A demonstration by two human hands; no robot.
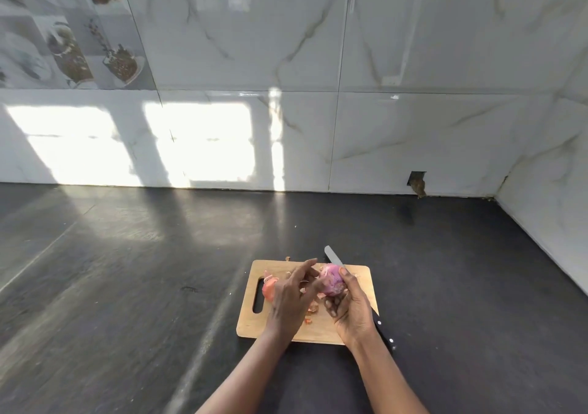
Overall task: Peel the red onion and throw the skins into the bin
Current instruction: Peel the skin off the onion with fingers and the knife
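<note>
A purple-red onion [331, 281] is held above the wooden cutting board [359, 278], mostly bare of dry skin. My right hand [351, 308] grips it from the right and below. My left hand [291, 296] touches the onion's left side with its fingers spread. Loose orange skins [269, 287] lie on the board's left part, with smaller scraps [312, 310] between my hands. No bin is in view.
A black-handled knife [332, 256] lies across the board's right side, blade tip pointing away from me, handle [385, 332] off the near right corner. The board rests on a dark stone counter [127, 270]. Marble-tiled walls [381, 127] stand at the back and right.
</note>
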